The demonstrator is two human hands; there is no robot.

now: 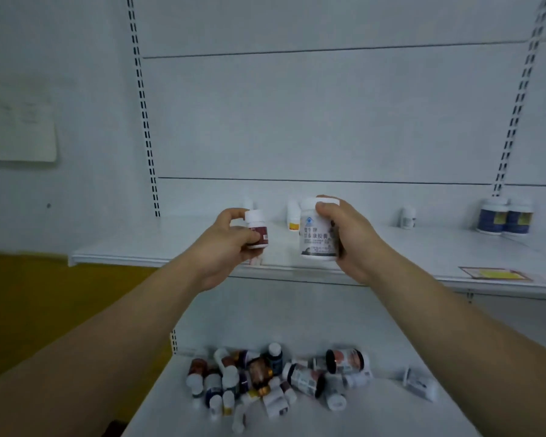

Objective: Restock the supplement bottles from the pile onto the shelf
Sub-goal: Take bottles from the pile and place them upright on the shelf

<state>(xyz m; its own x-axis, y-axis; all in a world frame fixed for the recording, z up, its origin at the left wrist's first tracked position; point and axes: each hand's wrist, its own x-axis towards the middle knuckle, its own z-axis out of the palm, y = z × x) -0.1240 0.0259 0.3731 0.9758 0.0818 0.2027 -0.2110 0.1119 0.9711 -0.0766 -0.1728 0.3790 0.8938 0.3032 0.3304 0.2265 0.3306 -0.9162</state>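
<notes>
Left hand (230, 244) gripping a small maroon-labelled bottle (256, 230), right hand (344, 234) holding a large white bottle (317, 231), both hovering mid-frame over the shelf (171, 247), bottle pile (275, 380) lying below.

Two bare forearms in view, no sleeves visible up to the frame edge. Left hand (226, 244) and right hand (347, 234) are bare too: no gloves, rings, watch or wristband showing. Short fingernails on the right hand's fingertips (320, 205), unpainted.
</notes>
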